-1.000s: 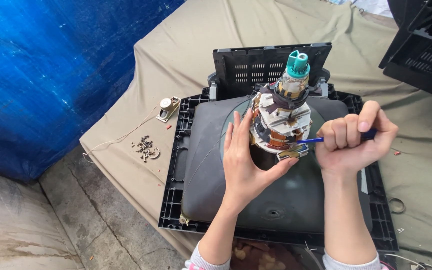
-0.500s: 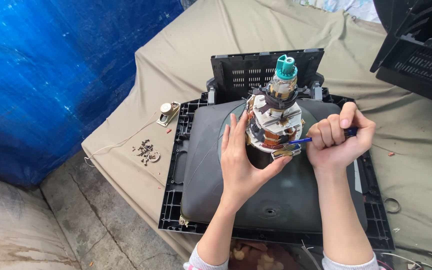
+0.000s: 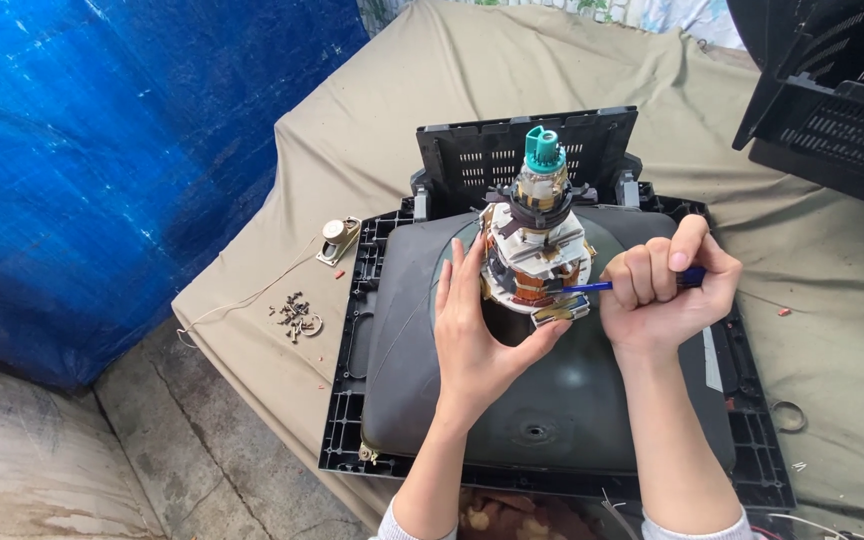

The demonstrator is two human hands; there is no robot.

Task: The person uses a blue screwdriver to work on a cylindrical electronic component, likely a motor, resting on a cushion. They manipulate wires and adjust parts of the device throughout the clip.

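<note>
Screwdriver tip still bears on the deflection yoke atop the picture tube. Right hand fingers stay curled tight round its blue handle; left hand fingers, spread, keep cupping the yoke. Little has shifted.

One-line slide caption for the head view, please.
Left hand braces the coil assembly on a picture tube; right hand holds a blue-handled screwdriver against it.
</note>
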